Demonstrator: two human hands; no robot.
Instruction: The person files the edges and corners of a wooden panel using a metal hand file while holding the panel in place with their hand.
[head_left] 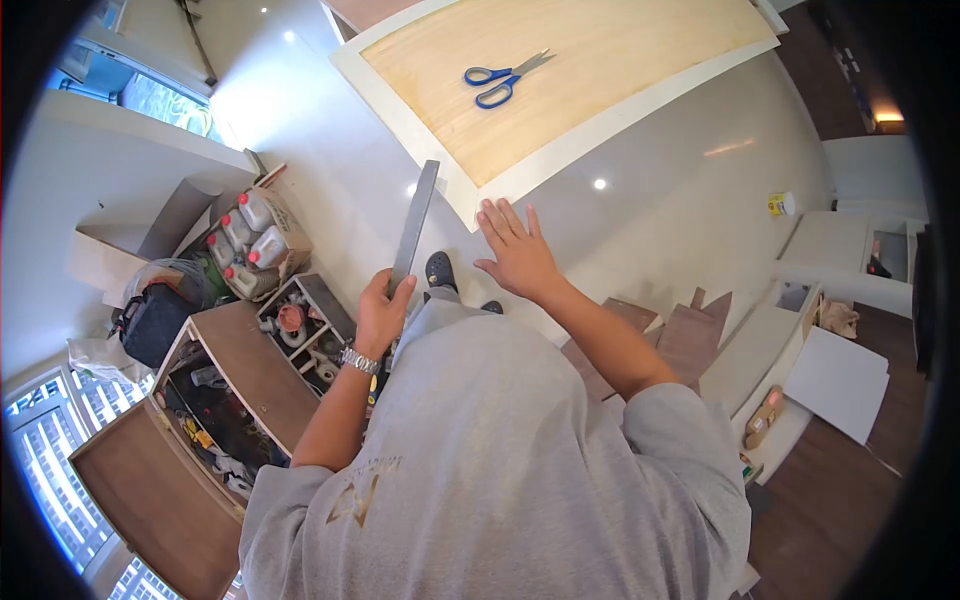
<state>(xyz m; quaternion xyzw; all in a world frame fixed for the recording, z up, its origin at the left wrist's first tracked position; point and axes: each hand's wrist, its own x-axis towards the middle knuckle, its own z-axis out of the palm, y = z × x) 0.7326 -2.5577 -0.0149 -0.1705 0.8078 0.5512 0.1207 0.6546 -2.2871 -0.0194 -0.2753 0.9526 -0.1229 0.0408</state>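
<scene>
Our left hand [381, 318] is closed around the near end of a grey flat bar [416, 220] by the left edge of the white-bordered wooden panel [600, 95]; our empty right hand [523, 258] spreads at its near corner, contact unclear. We seem to be positioning; shifting the bar calls for a steady grip.

Slim grey bar [415, 222], straight, held slanted, beside white-bordered pale wood panel [590, 95]
</scene>
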